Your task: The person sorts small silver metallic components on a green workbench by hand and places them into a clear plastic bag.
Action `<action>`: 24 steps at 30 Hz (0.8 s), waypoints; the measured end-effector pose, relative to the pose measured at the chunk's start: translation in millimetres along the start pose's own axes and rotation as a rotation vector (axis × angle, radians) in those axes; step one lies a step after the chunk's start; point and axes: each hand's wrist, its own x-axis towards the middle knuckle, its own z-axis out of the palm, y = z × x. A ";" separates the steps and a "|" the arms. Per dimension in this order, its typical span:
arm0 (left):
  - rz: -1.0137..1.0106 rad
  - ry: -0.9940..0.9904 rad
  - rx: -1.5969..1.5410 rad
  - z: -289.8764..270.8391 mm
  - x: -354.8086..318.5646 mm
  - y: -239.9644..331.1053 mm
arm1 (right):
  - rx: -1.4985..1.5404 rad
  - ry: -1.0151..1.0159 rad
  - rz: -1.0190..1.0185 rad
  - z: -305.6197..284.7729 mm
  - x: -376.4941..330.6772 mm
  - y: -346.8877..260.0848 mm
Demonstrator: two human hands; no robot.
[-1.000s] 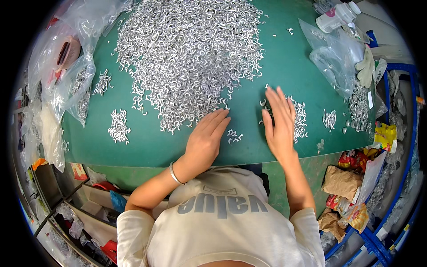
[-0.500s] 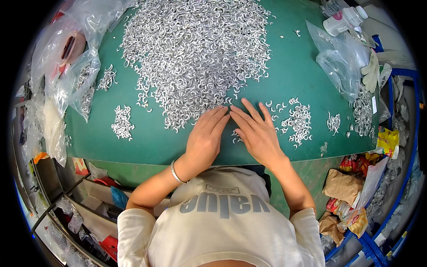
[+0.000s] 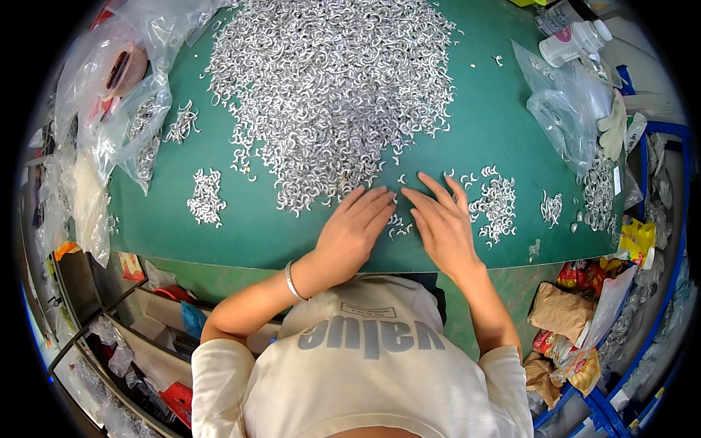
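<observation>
A large heap of small silvery crescent-shaped pieces (image 3: 332,102) covers the middle of the green tabletop (image 3: 270,237). At its near tip lies my left hand (image 3: 352,235), palm down, fingers stretched forward and touching the edge pieces. My right hand (image 3: 444,230) is beside it, fingers extended and slightly spread, the fingertips close to a few stray pieces. Between the two hands sits a little group of crescents (image 3: 398,227). Just right of my right hand is a smaller pile of the same pieces (image 3: 497,208). Whether a piece lies under the fingers is hidden.
Small piles lie at the left (image 3: 207,197) and far right (image 3: 599,197). Clear plastic bags (image 3: 113,146) cover the left edge; another bag (image 3: 562,117), a white bottle (image 3: 575,44) and a glove (image 3: 612,125) are at right. Shelving with packets stands below the table.
Both hands have drawn slightly back toward me and parted a little. The small group of crescents between them now shows more fully. The whole view has shifted slightly.
</observation>
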 end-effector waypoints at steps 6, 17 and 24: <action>-0.021 0.087 0.078 -3.3 10.0 -5.5 | 0.051 0.054 0.009 8.2 29.5 3.6; 0.041 -0.040 -0.046 1.8 0.3 3.4 | -0.077 0.026 0.020 4.5 24.1 9.1; -0.017 0.026 -0.185 3.8 -9.8 4.3 | -0.137 -0.090 0.081 -12.0 -18.6 -5.9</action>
